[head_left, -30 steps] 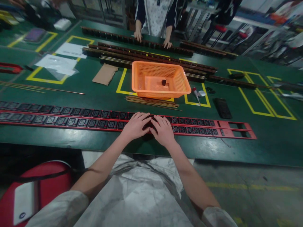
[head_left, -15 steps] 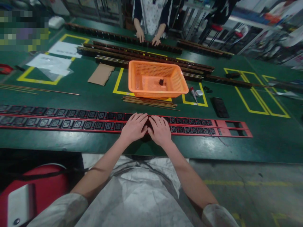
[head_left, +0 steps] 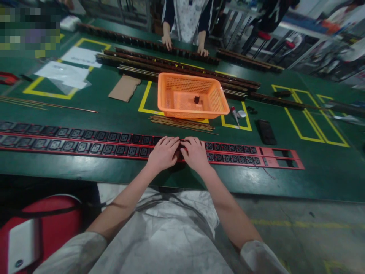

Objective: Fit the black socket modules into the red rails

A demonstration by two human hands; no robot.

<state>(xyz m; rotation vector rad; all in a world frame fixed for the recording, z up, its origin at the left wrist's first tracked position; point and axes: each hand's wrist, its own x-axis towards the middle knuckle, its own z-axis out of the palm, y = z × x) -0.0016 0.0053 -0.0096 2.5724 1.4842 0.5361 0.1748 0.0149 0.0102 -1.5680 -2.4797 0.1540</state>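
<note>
Two long red socket strips [head_left: 281, 161] lie side by side across the green bench, filled with rows of black sockets [head_left: 82, 147]. Bent over the middle of them is my left hand [head_left: 163, 152], its fingers close together and curled toward the far edge. My right hand [head_left: 195, 153] mirrors it just to the right, gripping the same strips. Both thumbs point inward at the narrow gap between the hands. What lies under the palms and fingertips is hidden. A thin wire [head_left: 268, 173] trails from the near strip at the right.
Beyond the strips stand an orange basket [head_left: 194, 114] holding a small black part [head_left: 196, 99], thin brass-coloured rods [head_left: 182, 123], a screwdriver [head_left: 235, 116] and a black phone [head_left: 266, 132]. Cardboard [head_left: 124, 88] lies left. Across the bench, a co-worker's hands [head_left: 167, 41] touch a dark rail [head_left: 128, 42].
My hands stay at the same place on the strips, with hardly any shift. The view has tilted slightly. The co-worker's hands have moved farther apart along the dark rail.
</note>
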